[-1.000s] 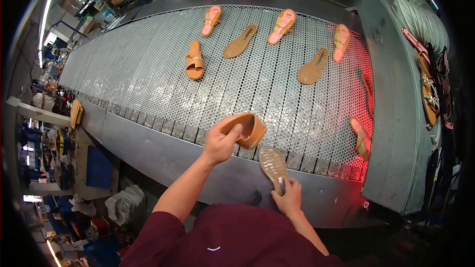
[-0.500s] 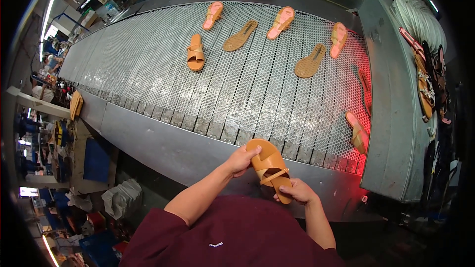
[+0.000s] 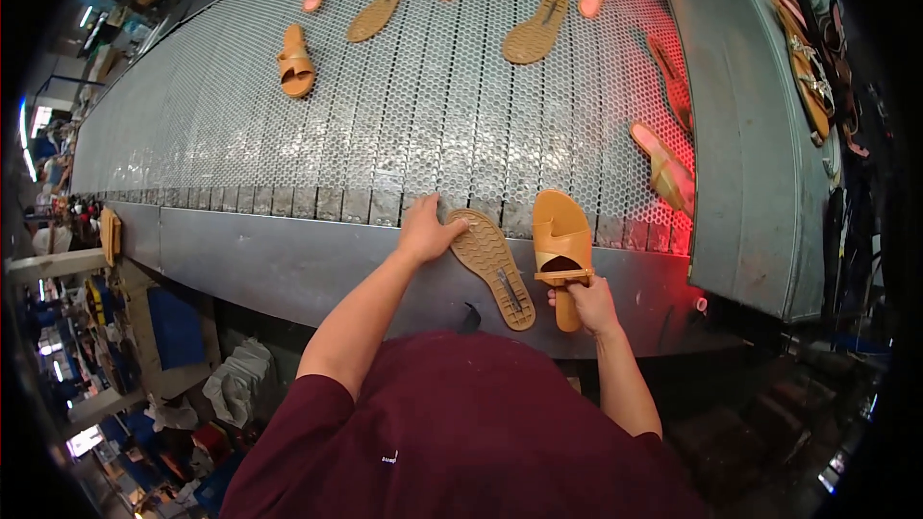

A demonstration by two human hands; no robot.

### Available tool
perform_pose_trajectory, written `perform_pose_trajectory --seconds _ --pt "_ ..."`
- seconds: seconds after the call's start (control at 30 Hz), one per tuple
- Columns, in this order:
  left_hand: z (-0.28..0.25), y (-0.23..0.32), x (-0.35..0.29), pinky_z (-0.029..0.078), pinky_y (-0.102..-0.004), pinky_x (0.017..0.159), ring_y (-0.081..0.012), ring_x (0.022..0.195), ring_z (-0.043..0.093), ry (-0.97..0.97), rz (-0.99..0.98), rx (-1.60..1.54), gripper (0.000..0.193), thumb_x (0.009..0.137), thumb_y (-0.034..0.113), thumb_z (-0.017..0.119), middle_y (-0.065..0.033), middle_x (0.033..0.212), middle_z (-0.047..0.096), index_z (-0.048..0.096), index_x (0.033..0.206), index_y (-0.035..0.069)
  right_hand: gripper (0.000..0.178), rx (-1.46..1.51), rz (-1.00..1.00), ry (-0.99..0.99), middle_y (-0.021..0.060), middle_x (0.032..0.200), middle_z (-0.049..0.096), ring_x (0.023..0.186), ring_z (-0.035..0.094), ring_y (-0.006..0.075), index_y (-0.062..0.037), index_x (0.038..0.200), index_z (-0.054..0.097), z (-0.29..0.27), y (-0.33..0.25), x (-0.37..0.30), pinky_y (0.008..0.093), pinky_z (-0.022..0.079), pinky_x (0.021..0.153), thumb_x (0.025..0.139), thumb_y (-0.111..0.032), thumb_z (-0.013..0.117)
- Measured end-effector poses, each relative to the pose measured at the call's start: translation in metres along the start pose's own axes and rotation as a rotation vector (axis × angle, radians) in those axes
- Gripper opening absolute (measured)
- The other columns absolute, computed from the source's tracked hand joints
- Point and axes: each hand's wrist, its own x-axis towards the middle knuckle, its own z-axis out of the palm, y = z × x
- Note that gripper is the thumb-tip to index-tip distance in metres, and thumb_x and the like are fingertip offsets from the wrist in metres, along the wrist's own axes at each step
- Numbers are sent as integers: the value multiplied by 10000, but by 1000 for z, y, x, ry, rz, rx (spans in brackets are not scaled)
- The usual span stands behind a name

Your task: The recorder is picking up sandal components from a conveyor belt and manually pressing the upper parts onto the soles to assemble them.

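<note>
At the lower center of the frame, your right hand (image 3: 590,306) clamped its fingers around the narrow end of a tan, wide-strapped sandal (image 3: 564,240), top side up. Just left, your left thumb, spread from the forefinger of your left hand (image 3: 423,233), met an upturned sandal with a brown, tread-patterned sole (image 3: 488,264), its grip unclear, below a silvery honeycomb-patterned conveyor (image 3: 336,149).

Cool, fairly bright light falls on the metal conveyor belt (image 3: 433,125), with white glare across its middle. Red light washes its right end, beside a grey housing (image 3: 735,125). A lamp tube (image 3: 28,139) shines at far left; the lower right lies in shadow. The upturned sandal (image 3: 490,264) looks sharp, the left background soft. Fisheye distortion bends straight edges; corners go black.
</note>
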Motion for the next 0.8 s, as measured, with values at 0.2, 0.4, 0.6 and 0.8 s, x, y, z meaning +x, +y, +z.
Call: perform_pose_trajectory --seconds 0.2,0.4,0.6,0.8 --pt "8 8 7 464 -370 876 -273 1053 563 -97 7 -1 414 775 351 746 -157 1167 580 666 993 8 186 14 -13 -29 116 843 670 712 654 174 59 1046 616 9 39 10 296 533 649 932 -51 519" --pt "7 16 10 477 -327 905 -159 1053 574 -443 -189 -1487 387 896 269 674 -74 1127 595 511 1178 60 184 -46 0 -105 52 982 674 858 625 114 12 1067 642 37 30 16 274 509 754 908 -76 609" --pt "-3 45 -1 449 -381 979 -219 1150 529 -637 -44 -1627 633 796 305 780 -87 1242 528 389 1243 86 163 7 3 -199 53 872 676 778 619 117 19 998 655 39 24 27 274 497 711 907 -114 634" --pt "-8 69 -10 450 -360 981 -204 1138 541 -576 -28 -1517 680 823 140 744 -83 1228 545 354 1377 81 151 -15 5 -210 58 837 667 742 614 118 27 967 652 38 13 22 275 490 674 908 -110 630"
